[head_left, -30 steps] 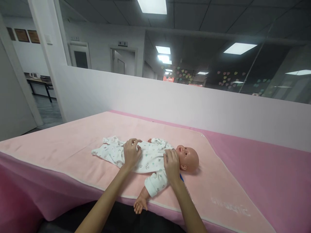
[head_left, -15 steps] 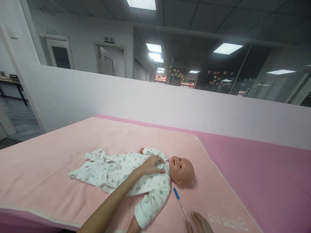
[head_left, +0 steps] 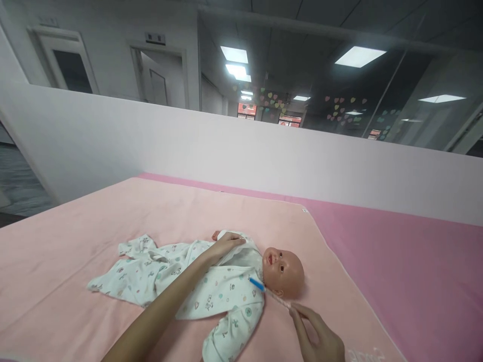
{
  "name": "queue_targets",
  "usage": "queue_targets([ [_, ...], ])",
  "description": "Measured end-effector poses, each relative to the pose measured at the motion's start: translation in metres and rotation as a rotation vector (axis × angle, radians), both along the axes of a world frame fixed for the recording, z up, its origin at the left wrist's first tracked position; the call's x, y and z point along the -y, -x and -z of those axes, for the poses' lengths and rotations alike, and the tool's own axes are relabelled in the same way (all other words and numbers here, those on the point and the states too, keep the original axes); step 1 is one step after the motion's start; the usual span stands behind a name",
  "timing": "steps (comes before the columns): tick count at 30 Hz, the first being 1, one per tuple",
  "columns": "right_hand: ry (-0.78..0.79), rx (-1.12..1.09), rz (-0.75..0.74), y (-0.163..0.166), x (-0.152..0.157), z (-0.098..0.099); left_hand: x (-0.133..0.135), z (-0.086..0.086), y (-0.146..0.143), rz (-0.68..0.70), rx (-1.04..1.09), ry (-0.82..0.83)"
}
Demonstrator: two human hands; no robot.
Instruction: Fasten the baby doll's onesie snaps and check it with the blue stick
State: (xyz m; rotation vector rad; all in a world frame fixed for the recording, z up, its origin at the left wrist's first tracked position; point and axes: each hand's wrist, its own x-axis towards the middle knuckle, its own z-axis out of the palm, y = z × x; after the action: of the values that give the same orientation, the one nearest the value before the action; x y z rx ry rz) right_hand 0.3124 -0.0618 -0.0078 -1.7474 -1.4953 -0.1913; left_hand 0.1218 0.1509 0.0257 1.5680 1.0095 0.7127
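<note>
A baby doll (head_left: 284, 271) in a white printed romper (head_left: 188, 281) lies on its back on a pale pink towel (head_left: 113, 221), head to the right. My left hand (head_left: 225, 246) rests on the doll's chest and pulls the collar of the romper open, fingers curled on the cloth. My right hand (head_left: 317, 334) is at the lower right and pinches the end of a thin thermometer (head_left: 269, 293) with a blue tip. The blue tip lies at the doll's neck, just under its chin.
The towel covers a darker pink table (head_left: 407, 271). A white partition wall (head_left: 241, 156) runs behind it, with glass panes above. Doors (head_left: 158, 75) and ceiling lights show in the room beyond.
My right hand picked the thermometer up off the towel and brought its blue tip to the doll's neck. My left hand shifted slightly on the collar. The camera tilted down and right.
</note>
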Motion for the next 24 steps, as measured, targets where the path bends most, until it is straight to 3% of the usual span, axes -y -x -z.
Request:
queue_targets([
  [3, 0.041, 0.132, -0.122, 0.021, -0.052, -0.023, 0.007, -0.01, -0.003, 0.013, -0.079, -0.107],
  [5, 0.142, 0.226, -0.099, 0.036, -0.087, -0.037, 0.013, -0.018, -0.002, 0.04, -0.126, -0.179],
  [9, 0.395, 0.407, -0.055, 0.061, -0.141, -0.051, 0.012, -0.029, 0.012, 0.356, -0.308, -0.237],
  [10, 0.441, 0.443, -0.072, 0.065, -0.15, -0.051, 0.006, -0.029, 0.015, 0.371, -0.374, -0.275],
  [11, 0.475, 0.476, -0.092, 0.068, -0.157, -0.05, -0.001, -0.026, 0.018, 0.293, -0.441, -0.357],
  [13, 0.505, 0.529, -0.12, 0.071, -0.168, -0.047, -0.02, -0.015, 0.019, -0.015, -0.551, -0.547],
  [14, 0.504, 0.546, -0.13, 0.072, -0.171, -0.045, -0.03, -0.007, 0.018, -0.065, -0.601, -0.608],
  [17, 0.515, 0.574, -0.147, 0.071, -0.175, -0.04, -0.053, 0.018, 0.014, 0.085, -0.815, -0.614],
  [19, 0.541, 0.588, -0.16, 0.07, -0.174, -0.038, -0.059, 0.028, 0.013, 0.101, -0.859, -0.674],
  [24, 0.539, 0.616, -0.181, 0.069, -0.174, -0.036, -0.045, 0.024, 0.016, 0.029, -0.843, -0.858],
])
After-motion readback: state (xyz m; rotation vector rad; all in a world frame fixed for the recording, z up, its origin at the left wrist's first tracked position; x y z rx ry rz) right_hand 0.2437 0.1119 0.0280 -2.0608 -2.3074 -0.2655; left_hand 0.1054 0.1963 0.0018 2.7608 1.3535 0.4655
